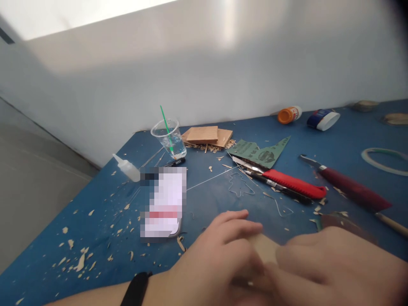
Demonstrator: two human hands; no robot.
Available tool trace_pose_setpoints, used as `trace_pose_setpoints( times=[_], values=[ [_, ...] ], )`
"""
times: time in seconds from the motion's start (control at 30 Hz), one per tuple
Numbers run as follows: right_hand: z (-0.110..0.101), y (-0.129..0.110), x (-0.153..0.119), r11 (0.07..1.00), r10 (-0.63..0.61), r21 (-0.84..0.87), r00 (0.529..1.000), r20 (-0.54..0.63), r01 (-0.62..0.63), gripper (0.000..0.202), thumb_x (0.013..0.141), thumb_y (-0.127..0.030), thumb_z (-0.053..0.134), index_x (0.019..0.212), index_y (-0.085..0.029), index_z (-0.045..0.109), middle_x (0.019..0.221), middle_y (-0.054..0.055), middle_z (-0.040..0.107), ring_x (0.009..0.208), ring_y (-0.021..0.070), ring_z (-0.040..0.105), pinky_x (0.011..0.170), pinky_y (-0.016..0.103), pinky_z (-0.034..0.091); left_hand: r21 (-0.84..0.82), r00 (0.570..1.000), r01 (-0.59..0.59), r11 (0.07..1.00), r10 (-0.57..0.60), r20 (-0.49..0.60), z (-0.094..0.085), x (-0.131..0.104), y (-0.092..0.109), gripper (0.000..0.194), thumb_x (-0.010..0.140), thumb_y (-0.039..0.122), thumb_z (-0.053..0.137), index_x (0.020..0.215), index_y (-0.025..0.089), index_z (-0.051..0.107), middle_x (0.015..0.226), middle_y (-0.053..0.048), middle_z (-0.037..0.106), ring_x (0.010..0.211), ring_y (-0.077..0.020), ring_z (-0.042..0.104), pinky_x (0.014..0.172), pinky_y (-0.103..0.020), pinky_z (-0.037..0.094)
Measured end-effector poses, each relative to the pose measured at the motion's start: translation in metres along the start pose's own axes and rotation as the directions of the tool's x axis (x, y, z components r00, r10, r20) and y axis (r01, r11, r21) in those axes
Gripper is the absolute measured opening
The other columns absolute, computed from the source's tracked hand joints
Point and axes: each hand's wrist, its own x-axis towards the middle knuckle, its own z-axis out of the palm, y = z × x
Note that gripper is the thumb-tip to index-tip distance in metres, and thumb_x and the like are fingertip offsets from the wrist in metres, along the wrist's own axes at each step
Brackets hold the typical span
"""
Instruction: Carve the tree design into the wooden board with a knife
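Observation:
In the lower middle, my left hand (223,250) is closed around a pale tan piece of wood (265,250), only partly visible between the hands. My right hand (331,263) is curled closed against the same piece, slightly smeared by motion; what sits inside its fingers is hidden. Beyond them lie a bent wire in a tree shape (240,185), a red-handled utility knife (296,183) and a black knife (277,189). Torn green sandpaper (263,153) overlaps the blade end. To the right is a hooked carving knife with a dark red handle (353,187).
Wood shavings (81,260) litter the blue table (105,221). A phone (165,199), a white glue bottle (128,169) and a plastic cup with water (170,140) stand left. Wood blocks (202,134), an orange bottle (289,114) and a ring (382,161) lie farther back.

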Motion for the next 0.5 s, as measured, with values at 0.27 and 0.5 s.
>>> trace_pose_setpoints(
  times=[0.27, 0.5],
  values=[
    [-0.019, 0.01, 0.012, 0.996, -0.083, -0.015, 0.996, 0.035, 0.084, 0.024, 0.077, -0.023, 0.072, 0.086, -0.029, 0.051, 0.063, -0.008, 0.06, 0.041, 0.0165, 0.044, 0.044, 0.038, 0.008, 0.037, 0.964, -0.086, 0.996, 0.074, 0.257, -0.04, -0.007, -0.01, 0.042, 0.094, 0.043, 0.081, 0.13, 0.023, 0.073, 0.163, -0.015, 0.058, 0.159, -0.0406, 0.043, 0.129, -0.055, 0.041],
    [0.011, 0.015, -0.013, 0.995, 0.054, -0.083, 0.998, 0.025, -0.052, 0.034, 0.068, -0.015, 0.067, 0.079, -0.031, 0.039, 0.053, -0.009, 0.053, 0.029, 0.0186, 0.04, 0.045, 0.043, -0.001, 0.133, 0.921, -0.004, 0.991, -0.048, 0.386, -0.078, 0.01, 0.007, 0.025, 0.097, 0.026, 0.08, 0.122, 0.026, 0.078, 0.158, -0.006, 0.064, 0.148, -0.0303, 0.058, 0.119, -0.034, 0.055]
  ],
)
